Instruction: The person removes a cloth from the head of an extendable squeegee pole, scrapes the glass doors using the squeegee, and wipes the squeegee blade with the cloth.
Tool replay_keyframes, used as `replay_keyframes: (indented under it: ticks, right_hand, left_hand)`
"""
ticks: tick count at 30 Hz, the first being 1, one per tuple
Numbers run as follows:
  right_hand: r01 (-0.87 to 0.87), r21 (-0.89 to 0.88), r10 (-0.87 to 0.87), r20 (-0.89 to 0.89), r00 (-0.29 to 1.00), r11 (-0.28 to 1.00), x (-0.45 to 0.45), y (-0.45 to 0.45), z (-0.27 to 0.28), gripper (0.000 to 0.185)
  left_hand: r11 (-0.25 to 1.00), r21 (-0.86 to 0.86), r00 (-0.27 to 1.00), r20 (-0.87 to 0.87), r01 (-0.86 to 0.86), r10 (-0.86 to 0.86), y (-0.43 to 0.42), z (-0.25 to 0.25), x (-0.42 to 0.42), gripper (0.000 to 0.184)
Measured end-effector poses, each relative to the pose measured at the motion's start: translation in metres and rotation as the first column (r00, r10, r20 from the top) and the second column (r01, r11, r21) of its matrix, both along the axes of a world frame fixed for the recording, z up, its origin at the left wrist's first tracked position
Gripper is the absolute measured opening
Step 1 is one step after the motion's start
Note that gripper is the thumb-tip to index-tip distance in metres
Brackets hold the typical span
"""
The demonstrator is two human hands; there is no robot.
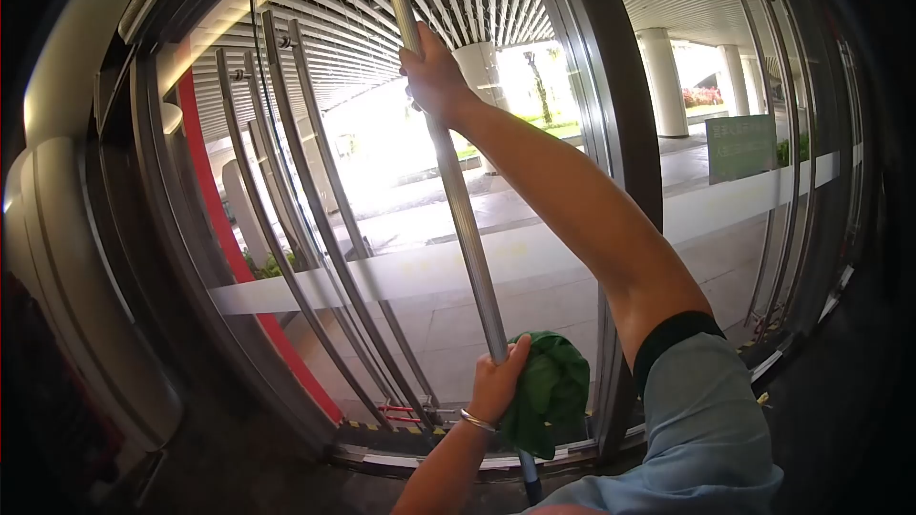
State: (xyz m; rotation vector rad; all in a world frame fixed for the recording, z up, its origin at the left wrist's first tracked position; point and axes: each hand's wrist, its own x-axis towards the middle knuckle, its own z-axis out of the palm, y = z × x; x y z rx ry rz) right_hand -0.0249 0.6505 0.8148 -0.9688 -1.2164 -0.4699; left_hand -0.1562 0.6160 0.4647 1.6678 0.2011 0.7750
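Note:
A long silver telescopic pole (pixel 468 238) slants up across a glass door, its top end beyond the upper edge of the view. High on it, my right hand (pixel 437 78) is wrapped round the shaft with the arm stretched up. Lower down, my left hand (pixel 500 383) grips the same pole, wearing a silver bangle (pixel 477 421) at the wrist. A bunched green cloth (pixel 551 391) hangs at that hand, pressed against the pole. Below it the pole's blue lower part (pixel 529 472) shows. Whatever is fitted to the top end is out of view.
Glass panels (pixel 553 257) in dark metal frames (pixel 625 133) stand before me, crossed by a frosted band (pixel 706 210). Tall metal door handles (pixel 329 200) rise at left, more at right. A green sign (pixel 741 149) is on the right panel. Outside stand white columns (pixel 662 81).

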Motion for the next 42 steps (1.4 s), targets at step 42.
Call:
replay_keyframes:
  ticks: [42]
  right_hand:
    - [-0.156, -0.042, 0.144, -0.209, 0.967, 0.987, -0.117, -0.090, -0.145, 0.071]
  left_hand:
    - [1.000, -0.014, 0.996, -0.089, -0.006, 0.004, -0.066, -0.186, -0.144, 0.044]
